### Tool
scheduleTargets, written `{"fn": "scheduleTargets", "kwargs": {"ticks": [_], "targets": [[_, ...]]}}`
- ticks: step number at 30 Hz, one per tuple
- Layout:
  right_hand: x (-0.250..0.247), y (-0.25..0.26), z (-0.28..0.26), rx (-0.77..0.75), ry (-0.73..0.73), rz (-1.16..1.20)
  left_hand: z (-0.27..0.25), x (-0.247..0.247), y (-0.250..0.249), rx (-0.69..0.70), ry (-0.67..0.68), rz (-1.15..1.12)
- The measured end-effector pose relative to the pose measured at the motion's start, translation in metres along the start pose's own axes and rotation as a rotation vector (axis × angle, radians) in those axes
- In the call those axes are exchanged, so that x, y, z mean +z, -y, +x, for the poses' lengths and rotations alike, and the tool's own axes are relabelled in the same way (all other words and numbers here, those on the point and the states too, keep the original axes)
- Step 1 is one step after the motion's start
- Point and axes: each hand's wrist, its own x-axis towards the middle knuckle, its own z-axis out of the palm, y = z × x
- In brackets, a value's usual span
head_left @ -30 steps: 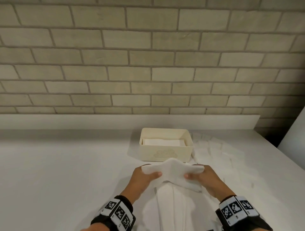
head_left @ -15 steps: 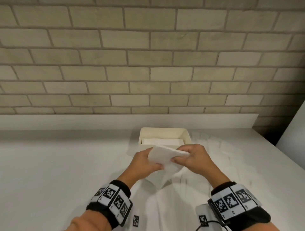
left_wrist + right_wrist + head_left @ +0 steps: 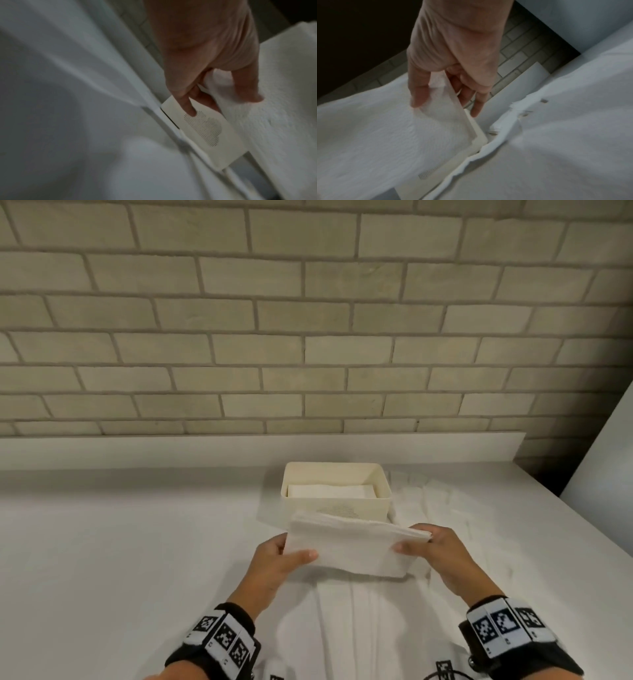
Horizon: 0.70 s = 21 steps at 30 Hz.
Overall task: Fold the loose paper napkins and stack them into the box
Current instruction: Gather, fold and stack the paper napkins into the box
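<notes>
Napkin: folded napkin [image 3: 352, 546] held flat just in front of the box [image 3: 335, 505] — above the bench [image 3: 137, 559].
Left hand [image 3: 277, 563]: pinches its left edge.
Right hand [image 3: 435, 556]: fingers pinch its right edge.
Box: holds folded napkins [image 3: 330, 491].

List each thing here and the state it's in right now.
Folded napkin: held in the air in front of the box, one end in each hand.
Left hand: pinching the napkin's left end.
Right hand: pinching its right end.
Box: open-topped, folded napkins inside.
Loose napkins: spread on the table.
</notes>
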Motion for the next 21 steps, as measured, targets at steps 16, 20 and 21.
{"fn": "scheduleTargets", "kwargs": {"ticks": [16,20,21], "targets": [[0.012,-0.032,0.001,0.158,0.096,-0.054,0.013,0.006,0.018,-0.073,0.053,0.186],[0.01,-0.026,0.004,0.109,0.11,0.016,0.014,0.002,0.017,-0.071,0.038,0.133],[0.01,-0.027,0.003,0.114,0.112,0.012,0.014,0.002,0.017,-0.07,0.042,0.125]]}}
